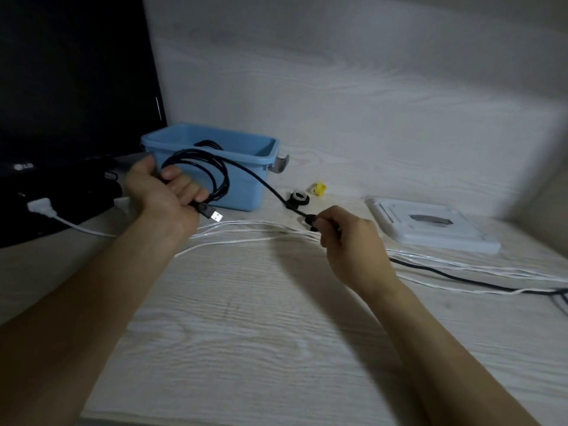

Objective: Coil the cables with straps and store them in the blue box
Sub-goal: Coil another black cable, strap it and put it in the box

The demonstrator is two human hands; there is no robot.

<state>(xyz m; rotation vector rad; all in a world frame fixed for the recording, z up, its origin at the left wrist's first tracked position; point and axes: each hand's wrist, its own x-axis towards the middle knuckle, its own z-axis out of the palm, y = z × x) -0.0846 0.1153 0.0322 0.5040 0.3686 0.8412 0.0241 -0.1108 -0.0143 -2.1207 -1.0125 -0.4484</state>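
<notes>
Right hand point(347, 241) pinching black cable point(261, 182) end, left hand point(167, 192) gripping its coil, USB plug point(215, 215) pointing right

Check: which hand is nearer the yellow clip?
Right. The right hand sits just below-right of the yellow clip; the left hand is far left, past the blue box.
</notes>
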